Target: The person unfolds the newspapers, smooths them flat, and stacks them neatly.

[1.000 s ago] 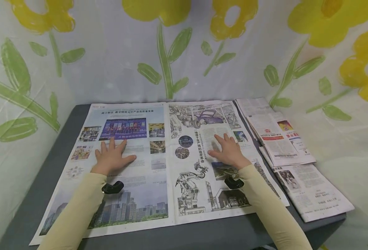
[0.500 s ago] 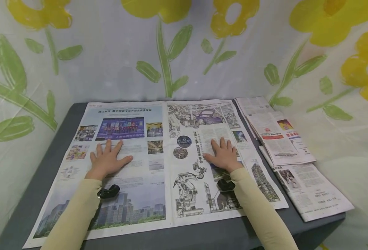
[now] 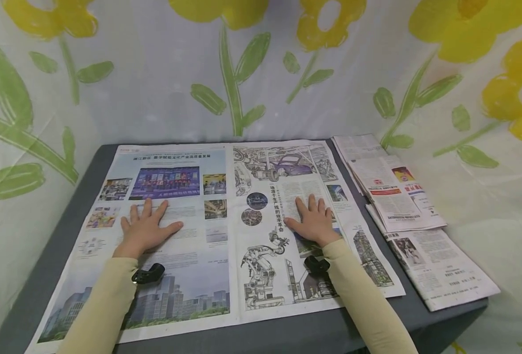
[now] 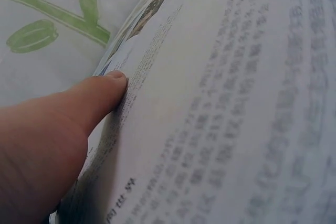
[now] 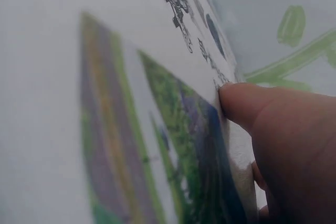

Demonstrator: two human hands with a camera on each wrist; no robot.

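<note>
"So, what's the setting?"

"A dark grey table (image 3: 243, 339), close to a white backdrop (image 3: 154, 98) painted with yellow flowers (image 3: 473, 32) and green leaves (image 3: 253, 58). Folded newspapers (image 3: 448, 275) overlap at the right end, just beside the open newspaper (image 3: 235, 231), which takes up most of the table."

"And has anything shifted from a second ago?"

"Slightly. The open newspaper sits a touch further left in the head view, though that view has drifted as well. The right hand (image 3: 314, 221) is turned straighter up the page, its thumb nearer the vertical headline (image 3: 275, 206), and the drawing of tall buildings (image 3: 373, 258) shows more fully beyond the right sleeve (image 3: 364, 295). The left hand (image 3: 144, 231) keeps its spot just below the purple stage photo (image 3: 165, 183)."

"How are the hands gripping?"

"Both lie on the page, fingers spread and thumbs out; the wrist views show each thumb tip at the paper. How hard they press, I can't tell."

"And the paper itself?"

"Spread wide, with a fold (image 3: 236, 250) down the middle. Colour photos and a broad city skyline (image 3: 176, 297) fill the left half; the right is mostly line drawings, with a purple car (image 3: 292, 166) up top and a robot arm (image 3: 260, 268) lower down."
</note>
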